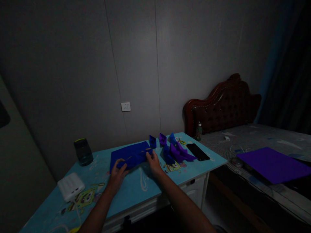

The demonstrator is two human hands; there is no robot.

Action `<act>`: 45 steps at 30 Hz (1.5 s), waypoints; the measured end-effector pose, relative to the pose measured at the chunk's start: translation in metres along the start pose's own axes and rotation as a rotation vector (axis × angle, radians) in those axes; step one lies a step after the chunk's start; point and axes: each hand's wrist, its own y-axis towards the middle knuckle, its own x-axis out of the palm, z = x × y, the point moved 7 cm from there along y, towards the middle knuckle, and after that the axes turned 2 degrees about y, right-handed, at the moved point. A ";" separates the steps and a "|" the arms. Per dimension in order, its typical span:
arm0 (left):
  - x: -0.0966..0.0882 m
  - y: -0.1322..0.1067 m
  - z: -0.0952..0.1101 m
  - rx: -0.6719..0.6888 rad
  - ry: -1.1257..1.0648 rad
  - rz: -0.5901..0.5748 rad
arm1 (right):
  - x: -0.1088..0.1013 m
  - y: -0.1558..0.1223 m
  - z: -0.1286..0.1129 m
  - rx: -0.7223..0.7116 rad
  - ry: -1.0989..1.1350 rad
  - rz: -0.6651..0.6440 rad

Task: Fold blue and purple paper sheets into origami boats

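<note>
A dark blue piece of folded paper (136, 160) is held between both hands above the table's front half. Its left end is pinched by my left hand (118, 170), and its right end sits in the closed fingers of my right hand (153, 160). Behind it a flat dark blue sheet (127, 152) lies on the table. To the right of my right hand stand several folded paper shapes, among them a purple one (181, 152), a dark blue one (168, 155) and a small purple one (162, 139). The room is dim, so the folds are hard to make out.
The table (133, 197) has a light blue patterned cover. On it are a dark bottle (83, 152), a white box-shaped device (71, 186) with a cable, a black phone (198, 152) and scissors (181, 141). On the bed at right lies a purple sheet (273, 165).
</note>
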 end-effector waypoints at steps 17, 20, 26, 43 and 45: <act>0.005 -0.004 0.009 0.139 0.316 -0.002 | 0.000 -0.001 0.003 0.105 0.174 -0.038; 0.016 -0.009 0.008 0.120 0.299 -0.099 | -0.004 0.000 0.000 0.078 0.165 -0.011; 0.039 -0.004 0.020 0.121 0.420 -0.191 | 0.003 -0.002 -0.006 0.070 0.158 -0.059; 0.090 -0.013 -0.005 -0.148 0.482 -0.447 | -0.002 0.003 0.001 0.040 0.077 -0.041; 0.088 -0.007 -0.002 -0.095 0.570 -0.397 | -0.006 0.006 0.004 0.029 0.060 -0.024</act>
